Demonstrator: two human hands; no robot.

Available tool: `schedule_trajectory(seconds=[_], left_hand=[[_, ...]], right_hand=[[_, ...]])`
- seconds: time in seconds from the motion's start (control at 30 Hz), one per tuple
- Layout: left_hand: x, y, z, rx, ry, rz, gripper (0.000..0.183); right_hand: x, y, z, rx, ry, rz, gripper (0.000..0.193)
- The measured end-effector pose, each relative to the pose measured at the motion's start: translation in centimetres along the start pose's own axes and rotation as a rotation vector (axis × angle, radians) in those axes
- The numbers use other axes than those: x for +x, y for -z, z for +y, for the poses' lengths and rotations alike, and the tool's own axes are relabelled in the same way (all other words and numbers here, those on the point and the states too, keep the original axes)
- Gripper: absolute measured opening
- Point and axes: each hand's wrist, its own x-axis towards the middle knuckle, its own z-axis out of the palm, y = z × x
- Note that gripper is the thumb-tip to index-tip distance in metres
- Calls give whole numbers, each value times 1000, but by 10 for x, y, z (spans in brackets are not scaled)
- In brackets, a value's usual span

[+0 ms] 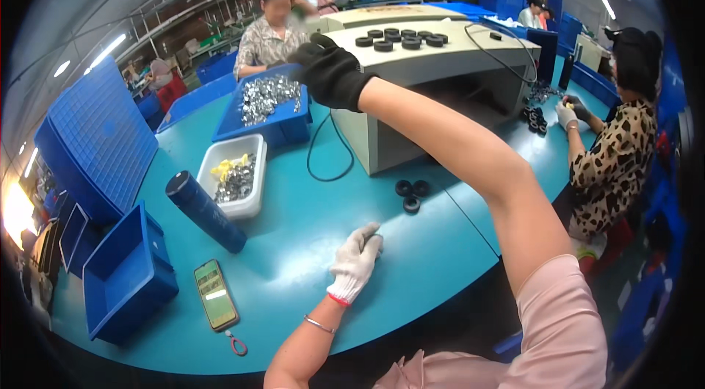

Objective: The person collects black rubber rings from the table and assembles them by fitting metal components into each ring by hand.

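My right hand [328,72], in a black glove, is stretched far forward over the right rim of a blue bin [275,136] piled with small shiny metal parts [268,99]. It is beside the top of a beige machine housing [433,59]; its dark fingers blend together, so their grip is unclear. My left hand [354,260], in a white glove, rests low over the teal table with fingers curled and pressed together. Whatever they hold is too small to make out. Three black rings [412,211] lie on the table beyond it. Several more black rings [383,45] stand on the housing.
Left of centre are a white tub [255,202] of metal parts, a dark blue bottle [205,213], a phone [216,293] and a blue bin [132,279]. A black cable [323,177] loops by the housing. A co-worker [624,132] works at right; another person [272,37] sits across.
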Motion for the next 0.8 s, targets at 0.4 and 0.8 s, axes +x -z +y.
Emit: schedule_trajectory(seconds=[0.4,0.8], left_hand=[[6,-5,6,-46,2,-30,32],[2,-6,13,24,0,-22,33]], right_hand=[[-246,149,-139,513,-367,-505,20],[-380,180,-119,129,-994,-359,34]])
